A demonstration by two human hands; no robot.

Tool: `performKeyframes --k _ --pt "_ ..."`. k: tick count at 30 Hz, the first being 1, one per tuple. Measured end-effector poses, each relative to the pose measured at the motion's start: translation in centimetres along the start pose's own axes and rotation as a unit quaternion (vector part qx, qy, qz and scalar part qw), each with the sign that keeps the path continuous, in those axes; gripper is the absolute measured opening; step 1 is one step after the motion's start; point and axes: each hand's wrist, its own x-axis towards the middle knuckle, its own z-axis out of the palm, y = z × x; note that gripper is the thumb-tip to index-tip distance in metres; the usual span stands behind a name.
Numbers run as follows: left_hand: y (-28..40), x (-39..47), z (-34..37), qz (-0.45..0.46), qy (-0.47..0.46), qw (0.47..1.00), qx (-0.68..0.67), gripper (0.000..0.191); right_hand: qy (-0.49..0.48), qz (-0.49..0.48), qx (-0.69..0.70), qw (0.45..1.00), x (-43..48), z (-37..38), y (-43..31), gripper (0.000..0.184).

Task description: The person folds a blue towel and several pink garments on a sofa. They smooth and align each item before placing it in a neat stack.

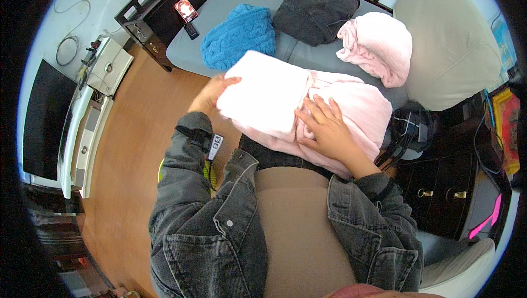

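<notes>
A pale pink plush cloth (354,100), partly folded, lies in front of me at the sofa's near edge. My left hand (217,90) grips the far left edge of its upper, nearly white layer, with the thumb on top. My right hand (325,127) rests on the cloth's middle, fingers spread and palm down, beside a crease. Beyond the cloth, a blue cable-knit garment (241,36) lies on the grey sofa seat. A black denim garment (315,7) is to its right. Farther right sits a bundled pink plush cloth (381,46).
A phone (186,10) and a remote control (191,31) lie at the seat's left end. Beige cushions (448,46) stand at the back and right. A black bag-like item (409,127) is by the dark cabinet (438,178). A power strip (215,147) shows near my left sleeve.
</notes>
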Motion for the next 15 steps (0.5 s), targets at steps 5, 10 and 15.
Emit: performKeyframes --k 5,10,15 --pt "9.7 -2.5 -0.5 0.105 0.095 0.989 0.038 0.058 -0.003 -0.023 0.010 1.000 2.3 0.2 -0.1 0.078" --pt "12.6 -4.3 4.1 0.145 0.049 0.972 0.176 0.057 -0.105 -0.005 -0.018 0.994 4.4 2.6 -0.8 0.084" --pt "11.6 -5.7 14.9 0.383 -0.040 0.821 0.420 0.051 -0.081 -0.033 0.003 0.996 3.8 3.9 0.3 0.080"
